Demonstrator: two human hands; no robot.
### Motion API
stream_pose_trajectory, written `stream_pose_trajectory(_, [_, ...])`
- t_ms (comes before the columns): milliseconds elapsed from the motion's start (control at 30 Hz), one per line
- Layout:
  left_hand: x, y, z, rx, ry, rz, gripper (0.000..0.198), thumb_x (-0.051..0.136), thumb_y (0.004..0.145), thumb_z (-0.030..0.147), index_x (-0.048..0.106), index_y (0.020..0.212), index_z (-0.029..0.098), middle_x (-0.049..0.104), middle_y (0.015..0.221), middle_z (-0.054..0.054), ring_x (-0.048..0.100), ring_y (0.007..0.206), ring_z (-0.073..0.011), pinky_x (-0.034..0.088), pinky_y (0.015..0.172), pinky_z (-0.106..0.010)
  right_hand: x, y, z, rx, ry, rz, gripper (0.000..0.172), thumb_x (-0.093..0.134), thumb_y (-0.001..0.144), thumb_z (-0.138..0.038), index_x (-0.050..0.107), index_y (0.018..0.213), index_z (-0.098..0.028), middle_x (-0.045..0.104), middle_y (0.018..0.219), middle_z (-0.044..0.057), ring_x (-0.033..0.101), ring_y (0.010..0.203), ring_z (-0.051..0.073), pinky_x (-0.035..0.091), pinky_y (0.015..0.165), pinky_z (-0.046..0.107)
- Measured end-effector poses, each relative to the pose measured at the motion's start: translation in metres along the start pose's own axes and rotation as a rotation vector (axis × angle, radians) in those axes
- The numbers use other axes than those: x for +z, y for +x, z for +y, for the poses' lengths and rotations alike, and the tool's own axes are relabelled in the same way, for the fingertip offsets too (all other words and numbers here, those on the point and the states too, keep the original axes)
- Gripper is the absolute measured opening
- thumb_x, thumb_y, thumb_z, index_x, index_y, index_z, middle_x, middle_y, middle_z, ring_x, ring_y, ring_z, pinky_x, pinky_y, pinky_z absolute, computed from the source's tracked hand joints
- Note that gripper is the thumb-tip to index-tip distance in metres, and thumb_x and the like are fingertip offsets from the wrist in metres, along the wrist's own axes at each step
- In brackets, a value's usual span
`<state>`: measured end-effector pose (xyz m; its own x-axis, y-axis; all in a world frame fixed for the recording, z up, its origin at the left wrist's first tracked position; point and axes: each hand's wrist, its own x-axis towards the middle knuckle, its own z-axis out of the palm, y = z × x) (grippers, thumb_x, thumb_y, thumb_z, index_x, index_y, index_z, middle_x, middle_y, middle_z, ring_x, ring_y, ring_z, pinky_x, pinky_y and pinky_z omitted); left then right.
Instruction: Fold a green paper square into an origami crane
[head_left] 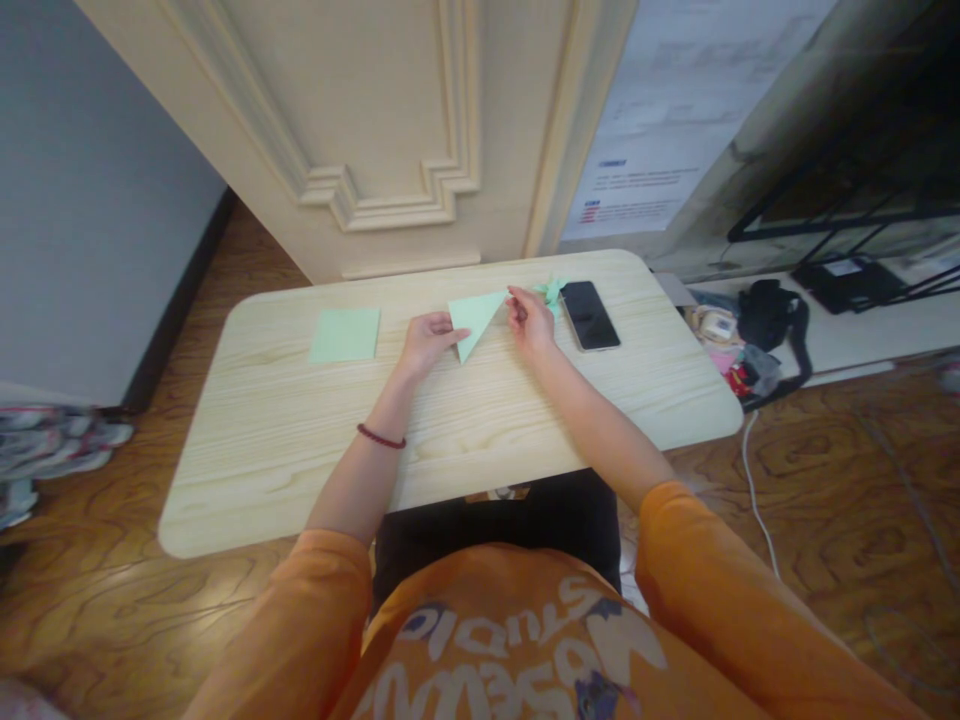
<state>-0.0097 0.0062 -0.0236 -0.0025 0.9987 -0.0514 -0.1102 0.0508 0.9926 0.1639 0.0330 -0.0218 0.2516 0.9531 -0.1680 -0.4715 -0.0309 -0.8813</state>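
A light green sheet of paper folded into a triangle (474, 318) is held between my two hands over the table. My left hand (431, 340) grips its left side, thumb on top and fingers at the edge. At the triangle's right tip, my right hand (529, 318) pinches the corner with its fingers closed. Just beyond the right hand lies a folded green paper piece (553, 292), partly covered by that hand. A flat stack of square green paper (345, 335) rests to the left of my left hand.
A dark-screened phone (591, 316) lies right of my right hand. The pale wood-grain table (480, 430) has rounded corners and meets a cream panelled door (390, 120) behind. A low shelf with a black bag (772, 315) stands to the right; a white cable (757, 500) hangs beside it.
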Motion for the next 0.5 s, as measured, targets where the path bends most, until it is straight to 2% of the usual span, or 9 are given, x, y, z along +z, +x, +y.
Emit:
stream_pose_trajectory(67, [0.002, 0.001, -0.001, 0.007, -0.009, 0.032, 0.046, 0.093, 0.038, 0.033, 0.073, 0.075, 0.013, 0.075, 0.078, -0.010, 0.068, 0.071, -0.0206, 0.053, 0.072, -0.032, 0.004, -0.005, 0.000, 0.030, -0.023, -0.046, 0.024, 0.072, 0.072, -0.038, 0.060, 0.071, -0.018, 0.057, 0.063, -0.002, 0.041, 0.049, 0.005, 0.027, 0.041, 0.021])
stream_pose_trajectory(133, [0.004, 0.000, -0.002, 0.016, -0.018, 0.046, 0.043, 0.091, 0.042, 0.030, 0.074, 0.078, 0.012, 0.075, 0.081, -0.011, 0.069, 0.073, -0.0211, 0.053, 0.073, -0.032, 0.008, -0.009, 0.000, 0.029, -0.065, -0.094, 0.024, 0.074, 0.069, -0.035, 0.058, 0.065, -0.017, 0.057, 0.060, -0.002, 0.041, 0.049, 0.005, 0.026, 0.042, 0.020])
stream_pose_trajectory(300, [0.007, -0.001, 0.001, 0.009, -0.014, -0.022, 0.042, 0.088, 0.045, 0.025, 0.075, 0.083, 0.012, 0.075, 0.085, -0.010, 0.068, 0.078, -0.0210, 0.052, 0.077, -0.032, 0.010, -0.012, 0.002, -0.008, -0.143, -0.154, 0.018, 0.072, 0.064, -0.025, 0.058, 0.059, -0.017, 0.052, 0.052, -0.004, 0.040, 0.049, 0.006, 0.023, 0.043, 0.020])
stream_pose_trajectory(500, [0.007, -0.001, 0.008, -0.053, -0.056, 0.047, 0.040, 0.087, 0.047, 0.039, 0.075, 0.076, 0.014, 0.074, 0.077, -0.006, 0.065, 0.072, -0.0173, 0.049, 0.073, -0.029, 0.009, -0.014, 0.004, -0.009, -0.212, -0.288, 0.013, 0.069, 0.058, -0.025, 0.059, 0.054, -0.017, 0.049, 0.046, -0.005, 0.039, 0.047, 0.006, 0.022, 0.045, 0.020])
